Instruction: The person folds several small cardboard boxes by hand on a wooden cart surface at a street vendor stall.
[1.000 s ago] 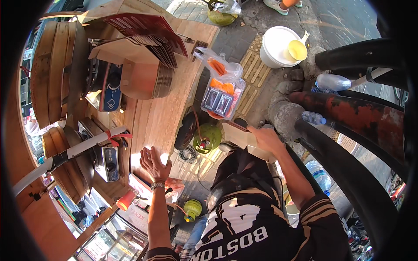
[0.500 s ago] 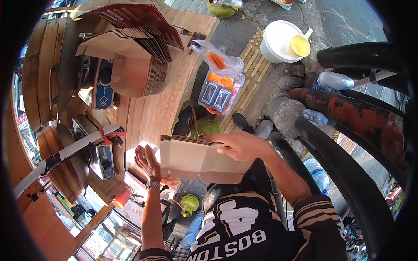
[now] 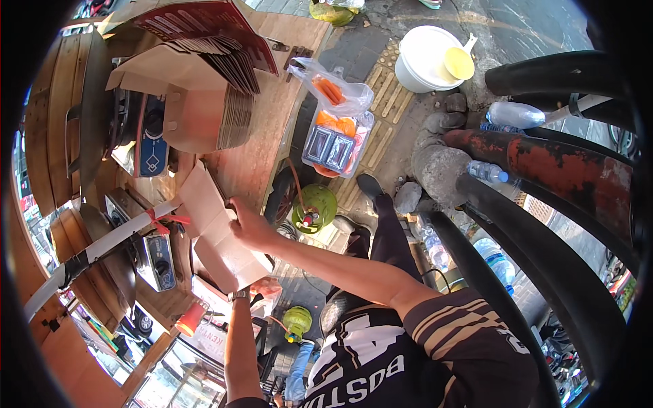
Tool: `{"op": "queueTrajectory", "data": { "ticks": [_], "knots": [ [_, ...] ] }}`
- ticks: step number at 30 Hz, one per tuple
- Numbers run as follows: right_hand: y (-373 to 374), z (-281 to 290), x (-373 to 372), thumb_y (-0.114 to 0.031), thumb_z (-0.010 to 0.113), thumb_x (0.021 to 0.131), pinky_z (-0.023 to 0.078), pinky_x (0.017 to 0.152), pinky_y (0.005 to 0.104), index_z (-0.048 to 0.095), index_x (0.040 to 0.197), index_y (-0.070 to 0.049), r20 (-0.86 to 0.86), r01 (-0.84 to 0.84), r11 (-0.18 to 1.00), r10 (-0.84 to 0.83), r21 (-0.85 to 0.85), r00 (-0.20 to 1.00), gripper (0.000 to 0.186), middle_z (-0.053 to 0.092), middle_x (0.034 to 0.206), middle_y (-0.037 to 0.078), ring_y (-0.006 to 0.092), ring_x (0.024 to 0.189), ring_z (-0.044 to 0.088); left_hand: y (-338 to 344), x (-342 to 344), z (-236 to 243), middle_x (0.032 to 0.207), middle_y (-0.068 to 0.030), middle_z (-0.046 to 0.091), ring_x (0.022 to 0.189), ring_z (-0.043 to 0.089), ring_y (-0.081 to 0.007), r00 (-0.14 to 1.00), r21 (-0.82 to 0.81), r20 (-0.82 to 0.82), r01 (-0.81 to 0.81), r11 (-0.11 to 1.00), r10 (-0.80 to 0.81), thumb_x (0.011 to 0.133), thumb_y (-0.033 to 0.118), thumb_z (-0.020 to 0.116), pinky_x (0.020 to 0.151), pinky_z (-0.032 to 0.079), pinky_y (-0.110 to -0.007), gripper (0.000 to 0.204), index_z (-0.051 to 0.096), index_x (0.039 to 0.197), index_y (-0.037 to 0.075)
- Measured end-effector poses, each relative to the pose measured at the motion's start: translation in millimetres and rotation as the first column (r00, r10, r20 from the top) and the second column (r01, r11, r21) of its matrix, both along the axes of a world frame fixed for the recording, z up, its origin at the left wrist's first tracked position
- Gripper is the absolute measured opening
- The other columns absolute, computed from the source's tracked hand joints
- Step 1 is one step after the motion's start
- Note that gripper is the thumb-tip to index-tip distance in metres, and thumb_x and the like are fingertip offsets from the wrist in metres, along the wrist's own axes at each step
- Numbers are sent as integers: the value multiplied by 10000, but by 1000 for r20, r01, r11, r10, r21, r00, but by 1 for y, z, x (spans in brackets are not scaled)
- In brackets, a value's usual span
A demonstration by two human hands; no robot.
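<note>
My right hand (image 3: 250,230) is closed on the upper right edge of an unfolded brown cardboard box (image 3: 221,231), its thumb and fingers pinching the board. The box lies tilted over the edge of the wooden counter (image 3: 238,166), with its pale inner side and fold lines showing. My left forearm (image 3: 241,340), with a watch at the wrist, reaches up to the box's lower end. The cardboard hides my left hand's fingers. Just beyond the box stands a stack of folded cardboard boxes (image 3: 235,126), its front one bent open.
Stoves (image 3: 155,132) with knobs line the cart's left side, and a white pole (image 3: 122,234) crosses there. Food packs (image 3: 330,146) sit beyond the counter. A green gas cylinder (image 3: 315,207) stands below. A white bucket (image 3: 425,61) and thick black pipes (image 3: 537,231) are to the right.
My right hand has swung left with the cardboard box, which now tilts over the counter edge. My left hand, earlier flat on the counter with fingers spread, is now behind the box.
</note>
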State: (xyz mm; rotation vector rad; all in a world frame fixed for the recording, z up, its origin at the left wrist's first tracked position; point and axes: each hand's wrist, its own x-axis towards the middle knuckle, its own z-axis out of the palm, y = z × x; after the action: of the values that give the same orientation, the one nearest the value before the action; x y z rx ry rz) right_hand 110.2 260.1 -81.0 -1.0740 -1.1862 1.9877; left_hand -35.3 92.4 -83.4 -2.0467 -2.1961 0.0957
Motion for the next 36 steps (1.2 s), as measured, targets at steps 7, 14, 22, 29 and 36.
{"op": "queueTrajectory", "data": {
  "ticks": [7,14,22,29,36],
  "knots": [
    [0,-5,3,-92,570,971,488,706,458,382,1377,-33,-115,-2,1000,1,-10,993,451,646,950,217,272,824,686,11,-1,-5,1571,-251,350,1479,312,-420,999,10,18,33,999,-33,927,426,665,1183,255,-584,800,348,1564,61],
    [-12,-15,143,-187,716,973,504,1001,295,370,1532,-52,-427,-331,928,233,-169,874,671,625,1289,79,130,1189,607,17,-9,-5,1571,-251,353,1481,311,-418,998,10,-33,47,999,-46,934,436,659,1184,257,-582,794,355,1561,57],
    [-72,-100,345,-132,778,890,499,997,331,530,1436,-75,-120,-26,837,-47,-546,992,602,652,1254,57,159,1148,615,26,-4,-3,1623,-251,296,1511,241,-444,995,6,87,44,999,-44,794,580,727,1196,177,-598,1029,321,1594,77],
    [-41,-260,263,-160,784,892,507,929,331,545,1342,-85,207,516,786,-472,-340,857,515,648,1187,52,170,1070,619,29,-7,0,1631,-255,277,1506,237,-450,985,12,161,58,998,-59,711,455,802,1201,164,-593,1053,346,1585,85],
    [35,-388,160,-123,737,903,516,938,386,540,1395,-119,235,777,629,-758,20,608,530,661,1253,132,268,1111,646,32,-7,-3,1630,-259,280,1500,245,-458,981,8,184,63,998,-63,711,509,801,1188,185,-604,1063,358,1586,100]
  ]
}}
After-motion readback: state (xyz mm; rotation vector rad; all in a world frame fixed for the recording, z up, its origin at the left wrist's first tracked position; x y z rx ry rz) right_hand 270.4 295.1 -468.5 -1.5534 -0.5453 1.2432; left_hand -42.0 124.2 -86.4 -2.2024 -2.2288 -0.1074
